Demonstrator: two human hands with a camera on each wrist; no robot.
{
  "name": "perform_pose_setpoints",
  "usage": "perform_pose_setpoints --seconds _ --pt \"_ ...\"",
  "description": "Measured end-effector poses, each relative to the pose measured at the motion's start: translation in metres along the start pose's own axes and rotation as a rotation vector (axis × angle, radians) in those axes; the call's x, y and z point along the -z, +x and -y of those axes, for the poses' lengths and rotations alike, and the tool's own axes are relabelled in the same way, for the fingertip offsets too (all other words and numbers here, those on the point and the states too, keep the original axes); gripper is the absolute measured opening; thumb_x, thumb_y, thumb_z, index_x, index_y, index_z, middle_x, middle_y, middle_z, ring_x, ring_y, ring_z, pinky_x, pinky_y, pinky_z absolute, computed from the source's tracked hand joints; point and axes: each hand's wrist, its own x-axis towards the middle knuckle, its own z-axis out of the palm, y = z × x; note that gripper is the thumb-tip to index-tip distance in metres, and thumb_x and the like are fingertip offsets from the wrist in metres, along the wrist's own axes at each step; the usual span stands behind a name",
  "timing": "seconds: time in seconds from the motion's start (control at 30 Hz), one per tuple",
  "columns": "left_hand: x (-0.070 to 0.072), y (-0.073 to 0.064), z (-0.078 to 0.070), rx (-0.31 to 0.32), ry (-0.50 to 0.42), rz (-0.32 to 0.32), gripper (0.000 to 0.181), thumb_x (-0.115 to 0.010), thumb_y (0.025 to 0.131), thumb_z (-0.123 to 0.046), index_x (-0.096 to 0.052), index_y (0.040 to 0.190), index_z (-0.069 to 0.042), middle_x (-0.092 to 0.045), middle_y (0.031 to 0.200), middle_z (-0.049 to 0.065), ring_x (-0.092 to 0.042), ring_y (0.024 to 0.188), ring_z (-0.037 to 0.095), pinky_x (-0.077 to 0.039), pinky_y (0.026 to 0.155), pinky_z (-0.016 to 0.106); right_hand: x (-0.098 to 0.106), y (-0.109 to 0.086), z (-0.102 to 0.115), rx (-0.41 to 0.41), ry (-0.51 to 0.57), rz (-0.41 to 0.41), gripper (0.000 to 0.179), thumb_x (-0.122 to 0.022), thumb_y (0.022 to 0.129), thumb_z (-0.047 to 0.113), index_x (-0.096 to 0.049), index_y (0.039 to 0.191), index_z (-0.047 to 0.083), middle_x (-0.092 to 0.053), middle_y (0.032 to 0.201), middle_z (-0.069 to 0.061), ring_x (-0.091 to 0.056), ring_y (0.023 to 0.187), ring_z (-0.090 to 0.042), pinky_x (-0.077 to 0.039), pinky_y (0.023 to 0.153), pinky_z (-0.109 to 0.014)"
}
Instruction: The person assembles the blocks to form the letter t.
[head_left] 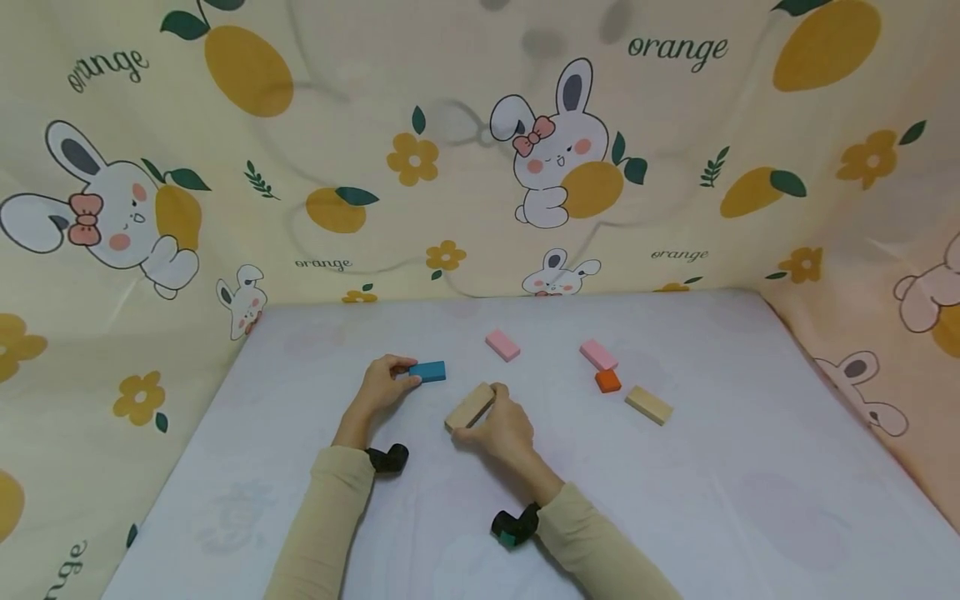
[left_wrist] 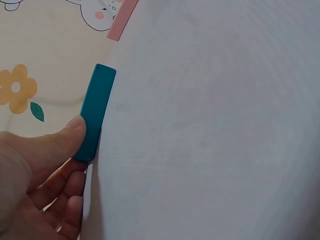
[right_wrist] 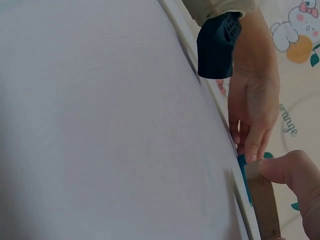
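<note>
At the left of the middle, my left hand (head_left: 382,387) pinches one end of a blue block (head_left: 432,372) between thumb and fingers. The left wrist view shows the thumb along the side of this blue block (left_wrist: 99,102), its far end uncovered. My right hand (head_left: 506,428) grips a plain wooden block (head_left: 469,406) by its ends, nearer to me and a little to the right of the blue one. From the right wrist, the wooden block (right_wrist: 263,205) partly hides the blue block (right_wrist: 242,162). The two blocks are apart in the head view.
A pink block (head_left: 502,345) lies beyond the hands. Further right, another pink block (head_left: 599,355) touches or nearly touches a small orange block (head_left: 608,381), with a second wooden block (head_left: 649,405) beside them. A white cloth (head_left: 720,500) covers the table; patterned fabric (head_left: 450,183) hangs behind.
</note>
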Motion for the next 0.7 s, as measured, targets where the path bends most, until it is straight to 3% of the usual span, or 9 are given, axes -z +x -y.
perform_pose_setpoints --seconds 0.2,0.4,0.7 --pt "0.001 0.000 -0.002 -0.006 -0.011 0.001 0.037 -0.069 0.088 -0.011 -0.063 0.122 0.003 -0.062 0.122 0.025 -0.058 0.117 0.037 -0.047 0.104 0.050 0.012 -0.001 -0.010 0.093 0.024 0.060 0.091 -0.090 0.062 0.032 -0.044 0.136 0.003 -0.060 0.084 -0.008 -0.051 0.069 -0.016 -0.035 0.054 -0.023" --pt "0.001 0.000 -0.002 0.014 -0.012 0.014 0.038 -0.069 0.088 -0.013 -0.063 0.123 0.002 -0.061 0.125 0.024 -0.057 0.120 0.037 -0.046 0.106 0.050 0.021 -0.002 -0.016 0.169 -0.005 0.090 0.091 -0.090 0.063 0.029 -0.045 0.138 0.005 -0.055 0.069 -0.002 -0.046 0.060 -0.011 -0.032 0.052 -0.020" --pt "0.001 -0.001 -0.002 0.005 -0.013 0.022 0.037 -0.068 0.089 -0.011 -0.062 0.123 0.004 -0.061 0.125 0.025 -0.056 0.121 0.039 -0.045 0.107 0.051 0.036 -0.002 -0.022 0.204 -0.033 0.150 0.089 -0.090 0.061 0.028 -0.047 0.137 0.010 -0.053 0.068 0.001 -0.044 0.059 -0.010 -0.030 0.051 -0.019"
